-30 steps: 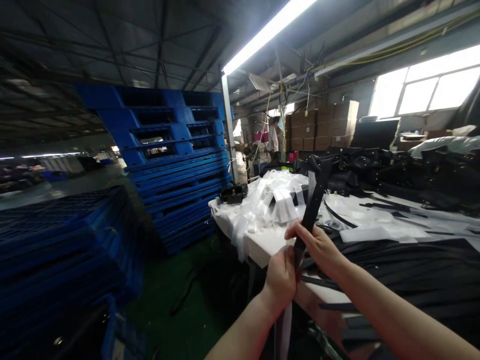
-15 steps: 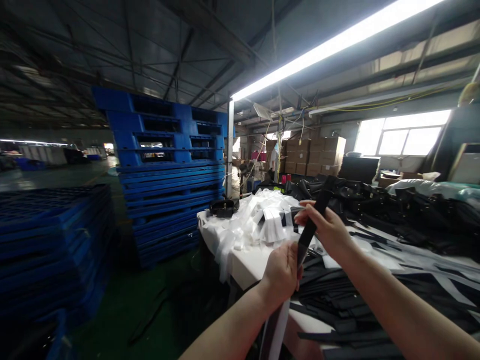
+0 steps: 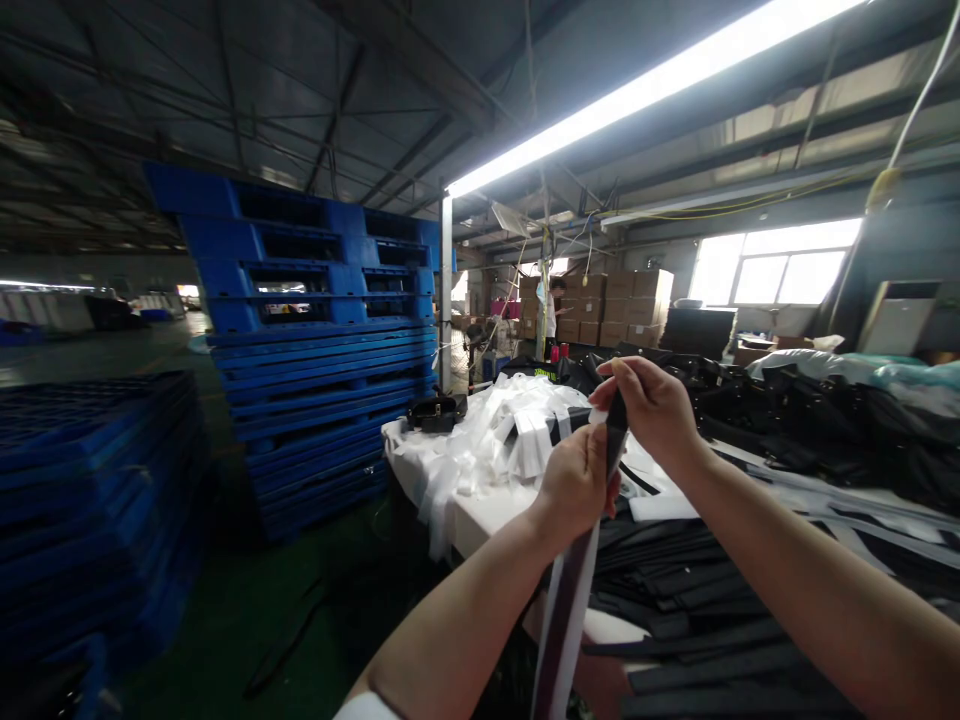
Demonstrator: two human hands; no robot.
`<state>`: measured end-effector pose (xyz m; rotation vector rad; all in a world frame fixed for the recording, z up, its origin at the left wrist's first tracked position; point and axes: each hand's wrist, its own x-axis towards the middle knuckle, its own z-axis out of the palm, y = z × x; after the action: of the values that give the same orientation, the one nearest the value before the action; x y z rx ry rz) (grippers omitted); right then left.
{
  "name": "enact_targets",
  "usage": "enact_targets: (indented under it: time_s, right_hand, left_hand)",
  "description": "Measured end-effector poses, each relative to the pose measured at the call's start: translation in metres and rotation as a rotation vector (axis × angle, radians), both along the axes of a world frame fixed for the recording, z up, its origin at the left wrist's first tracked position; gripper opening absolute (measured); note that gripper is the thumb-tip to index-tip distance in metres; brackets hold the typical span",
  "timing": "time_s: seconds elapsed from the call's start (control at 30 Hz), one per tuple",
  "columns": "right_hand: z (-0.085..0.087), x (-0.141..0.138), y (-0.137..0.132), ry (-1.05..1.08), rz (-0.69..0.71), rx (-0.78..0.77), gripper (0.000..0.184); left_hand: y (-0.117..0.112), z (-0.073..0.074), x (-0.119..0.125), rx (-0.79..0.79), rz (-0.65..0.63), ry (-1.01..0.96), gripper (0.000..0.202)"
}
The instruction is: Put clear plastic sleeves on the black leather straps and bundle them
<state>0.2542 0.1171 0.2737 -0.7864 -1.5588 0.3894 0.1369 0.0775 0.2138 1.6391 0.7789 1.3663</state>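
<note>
A long black strip (image 3: 616, 440) with whitish edges on its lower part stretches between my two hands. My left hand (image 3: 576, 482) is closed around it just below the top, and the rest hangs down past the table edge. Higher up, my right hand (image 3: 654, 408) pinches the strip's upper end between thumb and fingers. A small white bit shows at that end, between the hands. Beneath my right forearm lie many flat black strips (image 3: 697, 590) on the white table (image 3: 472, 525). Left of my hands is a heap of translucent white strips (image 3: 517, 425).
Tall stacked blue pallets (image 3: 322, 380) stand left of the table, with a lower pallet stack (image 3: 97, 500) nearer. Black bags (image 3: 817, 410) pile along the table's far right. Behind are cartons (image 3: 626, 305) and a standing person (image 3: 552, 310). A lamp tube hangs overhead.
My right hand has moved down and turned, now pinching the strip's upper end. My left hand sits slightly higher on it. The view has shifted a little to the right.
</note>
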Motion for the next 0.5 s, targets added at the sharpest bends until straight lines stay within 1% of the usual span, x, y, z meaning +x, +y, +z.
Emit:
enact_targets:
  time_s: [0.07, 0.17, 0.23, 0.33, 0.37, 0.43, 0.5]
  right_hand:
    - [-0.005, -0.004, -0.004, -0.008, 0.033, -0.016, 0.047]
    - [-0.012, -0.005, -0.009, -0.018, 0.094, -0.022, 0.046]
    - [-0.014, -0.002, -0.01, -0.048, 0.081, 0.007, 0.045]
    - [-0.016, 0.001, -0.01, -0.056, 0.064, 0.062, 0.051]
    - [-0.017, 0.001, -0.01, -0.051, 0.075, 0.067, 0.049]
    - [-0.019, -0.002, -0.011, -0.058, 0.101, 0.043, 0.04]
    - [-0.02, -0.006, -0.013, -0.07, 0.126, 0.001, 0.039]
  left_hand:
    - [0.002, 0.008, 0.001, 0.028, 0.008, -0.017, 0.055]
    - [0.001, 0.012, 0.001, 0.047, 0.023, -0.03, 0.055]
    - [-0.001, 0.011, 0.0, 0.056, 0.045, -0.016, 0.055]
    - [-0.001, 0.008, -0.001, 0.056, 0.063, 0.026, 0.055]
    - [0.0, 0.007, -0.001, 0.051, 0.065, 0.032, 0.055]
    - [0.003, 0.005, 0.0, 0.038, 0.069, 0.032, 0.054]
    - [0.004, 0.003, 0.002, 0.025, 0.088, 0.03, 0.054]
